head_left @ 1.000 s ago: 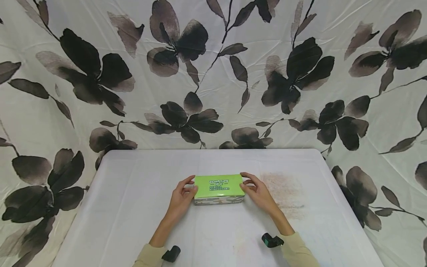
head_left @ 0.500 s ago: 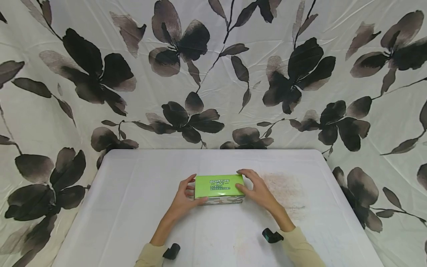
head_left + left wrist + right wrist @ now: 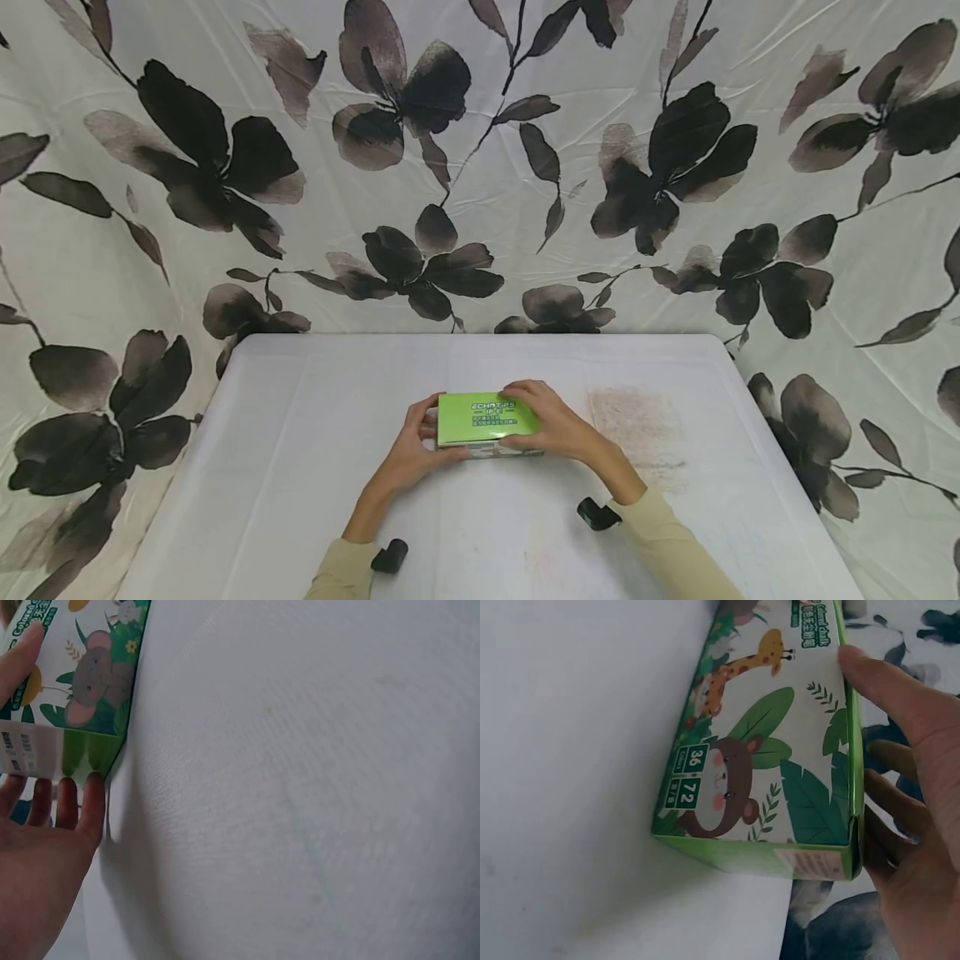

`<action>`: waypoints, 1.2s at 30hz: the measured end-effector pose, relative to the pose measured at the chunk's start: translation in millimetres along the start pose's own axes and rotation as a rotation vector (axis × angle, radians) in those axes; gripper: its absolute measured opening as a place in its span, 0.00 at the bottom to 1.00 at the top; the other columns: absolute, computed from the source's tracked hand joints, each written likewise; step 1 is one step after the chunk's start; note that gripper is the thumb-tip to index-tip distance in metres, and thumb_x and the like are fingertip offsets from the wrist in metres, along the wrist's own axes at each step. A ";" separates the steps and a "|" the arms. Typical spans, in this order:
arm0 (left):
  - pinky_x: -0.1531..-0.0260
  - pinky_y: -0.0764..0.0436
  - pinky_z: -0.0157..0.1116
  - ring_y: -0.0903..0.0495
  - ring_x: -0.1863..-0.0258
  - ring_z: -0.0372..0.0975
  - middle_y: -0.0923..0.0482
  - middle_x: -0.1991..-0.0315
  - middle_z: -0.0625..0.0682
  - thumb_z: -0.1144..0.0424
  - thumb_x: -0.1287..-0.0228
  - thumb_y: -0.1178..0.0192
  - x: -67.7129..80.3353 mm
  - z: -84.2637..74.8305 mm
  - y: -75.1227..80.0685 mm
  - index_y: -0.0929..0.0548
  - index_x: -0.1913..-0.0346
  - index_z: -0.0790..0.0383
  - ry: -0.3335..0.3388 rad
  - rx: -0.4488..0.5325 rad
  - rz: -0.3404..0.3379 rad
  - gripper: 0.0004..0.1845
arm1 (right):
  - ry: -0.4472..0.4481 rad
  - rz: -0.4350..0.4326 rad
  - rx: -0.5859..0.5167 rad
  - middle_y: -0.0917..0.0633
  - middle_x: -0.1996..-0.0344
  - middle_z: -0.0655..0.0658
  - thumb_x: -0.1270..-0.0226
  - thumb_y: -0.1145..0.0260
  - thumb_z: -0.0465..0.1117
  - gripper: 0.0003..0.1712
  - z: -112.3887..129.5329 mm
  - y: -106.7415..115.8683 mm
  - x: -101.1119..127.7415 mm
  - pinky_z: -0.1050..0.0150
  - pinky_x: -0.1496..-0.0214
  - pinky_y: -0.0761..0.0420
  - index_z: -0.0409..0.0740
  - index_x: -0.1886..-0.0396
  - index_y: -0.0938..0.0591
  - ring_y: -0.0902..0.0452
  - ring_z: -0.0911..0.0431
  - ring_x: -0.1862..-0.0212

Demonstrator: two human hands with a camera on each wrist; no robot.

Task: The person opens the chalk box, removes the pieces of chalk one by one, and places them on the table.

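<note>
One box (image 3: 483,419), two hands, one table (image 3: 300,467). The box lies near the middle of the table, flat and long, with a bright green top bearing pale lettering. Its long side shows cartoon animals among leaves: a giraffe and a brown bear in the right wrist view, a grey mouse in the left wrist view, plus small panels reading 36 and 72. The left hand (image 3: 411,454) grips the box's left end, thumb on the near side, fingers curled behind. The right hand (image 3: 551,425) lies over the right end, fingers curled across the top, thumb on the near face. A flower-printed cloth (image 3: 480,167) hangs behind the table.
</note>
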State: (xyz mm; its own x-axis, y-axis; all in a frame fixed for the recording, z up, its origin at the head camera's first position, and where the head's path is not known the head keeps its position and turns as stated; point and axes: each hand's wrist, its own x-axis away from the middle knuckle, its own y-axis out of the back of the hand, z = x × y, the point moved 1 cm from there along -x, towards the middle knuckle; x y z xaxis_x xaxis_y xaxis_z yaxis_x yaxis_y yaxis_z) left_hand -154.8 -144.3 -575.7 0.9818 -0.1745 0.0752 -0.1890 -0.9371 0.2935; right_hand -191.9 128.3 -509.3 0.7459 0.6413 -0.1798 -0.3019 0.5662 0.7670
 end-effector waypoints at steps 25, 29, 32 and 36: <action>0.40 0.23 0.42 0.31 0.42 0.45 0.36 0.33 0.54 0.59 0.51 0.16 -4.4 -1.2 -2.6 0.36 0.24 0.61 -0.053 0.032 -0.043 0.54 | 0.106 0.175 0.322 0.13 0.51 0.48 0.49 0.19 0.57 0.35 4.6 24.2 -34.1 0.56 0.44 0.18 0.43 0.43 0.12 0.18 0.54 0.49; 0.41 0.22 0.40 0.30 0.43 0.44 0.36 0.34 0.53 0.59 0.52 0.16 -4.2 -1.1 -2.5 0.36 0.24 0.60 -0.046 0.039 -0.046 0.54 | 0.110 0.202 0.310 0.12 0.51 0.49 0.47 0.19 0.58 0.35 3.6 26.3 -38.1 0.57 0.44 0.18 0.43 0.44 0.12 0.17 0.54 0.49; 0.41 0.22 0.41 0.30 0.42 0.44 0.36 0.34 0.52 0.58 0.52 0.16 -4.7 -1.5 -2.9 0.36 0.24 0.58 -0.047 0.041 -0.041 0.54 | 0.121 0.213 0.294 0.12 0.51 0.48 0.47 0.19 0.57 0.34 3.3 28.4 -40.4 0.57 0.44 0.18 0.41 0.45 0.12 0.17 0.54 0.49; 0.40 0.23 0.42 0.31 0.42 0.44 0.36 0.33 0.53 0.57 0.53 0.16 -6.2 -1.3 -4.3 0.36 0.24 0.58 -0.059 0.042 -0.042 0.54 | 0.108 0.229 0.232 0.11 0.51 0.47 0.44 0.21 0.56 0.31 1.0 33.0 -42.3 0.56 0.45 0.18 0.41 0.46 0.11 0.16 0.53 0.49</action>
State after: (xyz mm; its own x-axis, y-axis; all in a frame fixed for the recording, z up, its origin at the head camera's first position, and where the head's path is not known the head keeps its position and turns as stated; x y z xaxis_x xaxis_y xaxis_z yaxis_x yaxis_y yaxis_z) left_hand -160.1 -138.8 -576.2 0.9885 -0.1510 0.0075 -0.1479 -0.9555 0.2551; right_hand -232.8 119.3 -475.7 0.6034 0.7964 -0.0410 -0.3023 0.2761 0.9124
